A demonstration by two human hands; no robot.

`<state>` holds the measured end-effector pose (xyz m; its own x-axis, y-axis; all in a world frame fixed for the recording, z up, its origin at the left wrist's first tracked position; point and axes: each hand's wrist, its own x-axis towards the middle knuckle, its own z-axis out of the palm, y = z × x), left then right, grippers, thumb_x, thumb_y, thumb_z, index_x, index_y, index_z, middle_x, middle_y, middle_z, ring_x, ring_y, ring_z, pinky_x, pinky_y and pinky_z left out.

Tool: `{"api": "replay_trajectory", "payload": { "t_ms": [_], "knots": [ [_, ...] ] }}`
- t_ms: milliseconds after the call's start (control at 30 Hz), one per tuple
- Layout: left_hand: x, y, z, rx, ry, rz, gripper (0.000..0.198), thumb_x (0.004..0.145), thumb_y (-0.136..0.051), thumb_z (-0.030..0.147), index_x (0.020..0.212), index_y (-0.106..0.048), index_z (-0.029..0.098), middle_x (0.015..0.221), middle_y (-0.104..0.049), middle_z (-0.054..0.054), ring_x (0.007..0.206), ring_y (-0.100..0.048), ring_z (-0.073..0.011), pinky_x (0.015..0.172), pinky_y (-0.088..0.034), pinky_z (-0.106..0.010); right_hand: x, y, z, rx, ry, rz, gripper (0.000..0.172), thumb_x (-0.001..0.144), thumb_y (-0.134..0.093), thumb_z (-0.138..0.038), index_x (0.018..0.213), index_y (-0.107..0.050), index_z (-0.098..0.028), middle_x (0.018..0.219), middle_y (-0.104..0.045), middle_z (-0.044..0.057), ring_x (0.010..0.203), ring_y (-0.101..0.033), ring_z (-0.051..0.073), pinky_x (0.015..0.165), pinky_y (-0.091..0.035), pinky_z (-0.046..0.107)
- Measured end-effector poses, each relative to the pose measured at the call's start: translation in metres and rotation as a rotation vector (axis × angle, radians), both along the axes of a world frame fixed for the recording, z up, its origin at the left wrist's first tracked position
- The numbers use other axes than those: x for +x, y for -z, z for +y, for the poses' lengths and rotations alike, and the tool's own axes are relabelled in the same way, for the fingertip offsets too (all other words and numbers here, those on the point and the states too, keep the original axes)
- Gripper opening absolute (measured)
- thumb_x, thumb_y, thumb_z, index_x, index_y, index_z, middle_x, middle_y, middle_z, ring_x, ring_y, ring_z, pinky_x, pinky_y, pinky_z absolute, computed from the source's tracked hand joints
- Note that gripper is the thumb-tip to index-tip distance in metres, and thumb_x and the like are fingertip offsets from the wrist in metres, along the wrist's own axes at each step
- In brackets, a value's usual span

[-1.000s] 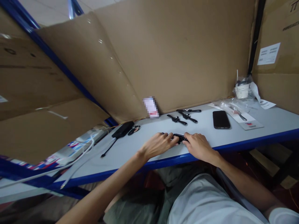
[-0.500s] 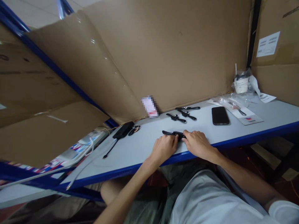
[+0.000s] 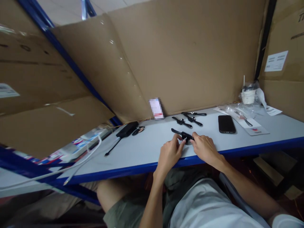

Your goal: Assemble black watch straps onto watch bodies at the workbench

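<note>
A black spokeshave point(image 3: 186, 136) lies at the near edge of the table between my hands, its left handle pointing up and to the left. My left hand point(image 3: 171, 149) is closed on its middle, with thumb and index finger at the metal blade area. On the other side, my right hand point(image 3: 204, 147) grips the right handle, which the fingers mostly cover. Beyond my hands lie three more black spokeshaves: a left one point(image 3: 182, 122), a middle one point(image 3: 194, 120) and a rear one point(image 3: 199, 114).
A black phone point(image 3: 226, 124) and a carded package in clear plastic point(image 3: 257, 130) lie to the right, with a bagged white cup point(image 3: 248, 97) behind. Leftward are a black case with a cable point(image 3: 128, 129) and small dark round items point(image 3: 138, 130). Cardboard point(image 3: 190, 63) walls the back.
The spokeshave has turned so its middle and blade area show more. My left thumb and index finger have shifted onto its middle. The camera view has moved slightly.
</note>
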<state>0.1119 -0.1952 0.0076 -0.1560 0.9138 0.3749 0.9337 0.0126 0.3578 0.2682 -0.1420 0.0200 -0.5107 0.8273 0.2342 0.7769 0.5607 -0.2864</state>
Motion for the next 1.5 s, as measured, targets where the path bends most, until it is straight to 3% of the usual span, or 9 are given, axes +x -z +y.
{"api": "replay_trajectory", "payload": {
  "t_ms": [533, 667, 767, 900, 1067, 1133, 1233, 1333, 1500],
  "knots": [
    [-0.006, 0.008, -0.002, 0.068, 0.038, 0.044, 0.018, 0.093, -0.057, 0.040, 0.100, -0.056, 0.024, 0.071, -0.061, 0.003, 0.065, -0.058, -0.0166, 0.062, -0.035, -0.026, 0.001, 0.005, 0.007, -0.047, -0.027, 0.071, 0.025, 0.100, -0.047, -0.034, 0.114, -0.063, -0.021, 0.104, -0.075, 0.009, 0.101, -0.068, 0.026, 0.074, -0.039, 0.029],
    [-0.010, 0.007, 0.000, 0.260, 0.002, 0.234, 0.035, 0.092, -0.060, 0.043, 0.119, -0.056, 0.021, 0.110, -0.066, -0.010, 0.099, -0.062, -0.0251, 0.080, -0.046, -0.034, 0.003, 0.005, 0.008, -0.101, -0.066, 0.180, 0.023, 0.098, -0.052, -0.033, 0.110, -0.068, -0.021, 0.109, -0.075, 0.008, 0.103, -0.067, 0.024, 0.077, -0.040, 0.028],
    [-0.021, -0.001, 0.004, 0.329, 0.073, 0.434, 0.049, 0.091, -0.061, 0.047, 0.130, -0.053, 0.018, 0.132, -0.059, -0.017, 0.124, -0.051, -0.0331, 0.101, -0.040, -0.046, 0.004, 0.004, 0.008, -0.136, -0.085, 0.288, 0.020, 0.095, -0.055, -0.032, 0.102, -0.071, -0.022, 0.104, -0.076, 0.006, 0.099, -0.067, 0.023, 0.077, -0.041, 0.028],
    [-0.036, -0.015, 0.006, 0.111, 0.175, 0.536, 0.044, 0.090, -0.056, 0.059, 0.100, -0.063, 0.017, 0.099, -0.069, -0.012, 0.098, -0.061, -0.0295, 0.089, -0.043, -0.040, 0.006, 0.004, 0.009, -0.225, -0.116, 0.456, 0.011, 0.086, -0.065, -0.031, 0.088, -0.072, -0.022, 0.085, -0.075, 0.003, 0.080, -0.067, 0.019, 0.070, -0.042, 0.026],
    [-0.037, -0.019, -0.002, -0.113, 0.132, 0.298, 0.048, 0.085, -0.056, 0.067, 0.074, -0.057, 0.020, 0.061, -0.056, 0.000, 0.058, -0.050, -0.0164, 0.059, -0.029, -0.028, 0.012, 0.002, 0.014, -0.662, -0.293, 0.804, 0.021, 0.084, -0.062, -0.034, 0.099, -0.061, -0.020, 0.048, -0.058, -0.007, 0.037, -0.045, 0.011, 0.044, -0.035, 0.021],
    [-0.032, -0.015, -0.003, -0.098, 0.110, 0.140, 0.049, 0.085, -0.055, 0.065, 0.065, -0.051, 0.020, 0.055, -0.047, 0.004, 0.054, -0.041, -0.0127, 0.058, -0.026, -0.027, 0.014, -0.001, 0.015, -0.808, -0.322, 0.950, 0.029, 0.085, -0.060, -0.041, 0.105, -0.055, -0.020, 0.051, -0.060, -0.005, 0.035, -0.043, 0.010, 0.039, -0.032, 0.019],
    [-0.024, -0.010, 0.002, -0.022, -0.022, -0.083, 0.055, 0.086, -0.050, 0.064, 0.055, -0.040, 0.020, 0.051, -0.036, 0.005, 0.053, -0.032, -0.0110, 0.056, -0.023, -0.026, 0.014, -0.001, 0.017, -0.877, -0.317, 1.161, 0.037, 0.088, -0.056, -0.050, 0.110, -0.050, -0.020, 0.073, -0.070, 0.002, 0.050, -0.059, 0.013, 0.042, -0.041, 0.021],
    [-0.018, -0.007, 0.014, 0.027, -0.127, -0.268, 0.058, 0.085, -0.045, 0.067, 0.052, -0.035, 0.021, 0.050, -0.031, 0.005, 0.054, -0.030, -0.0111, 0.055, -0.022, -0.027, 0.008, 0.005, 0.016, -0.720, -0.319, 1.100, 0.035, 0.088, -0.056, -0.043, 0.114, -0.052, -0.020, 0.091, -0.070, 0.006, 0.071, -0.066, 0.017, 0.051, -0.049, 0.024],
    [-0.005, -0.006, 0.032, 0.128, -0.036, -0.563, 0.057, 0.086, -0.038, 0.069, 0.057, -0.045, 0.021, 0.051, -0.042, 0.002, 0.054, -0.039, -0.0127, 0.054, -0.031, -0.026, -0.005, 0.010, 0.010, -0.287, -0.341, 0.652, 0.025, 0.090, -0.059, -0.030, 0.111, -0.064, -0.018, 0.095, -0.073, 0.006, 0.085, -0.066, 0.018, 0.077, -0.048, 0.028]
  ]
}}
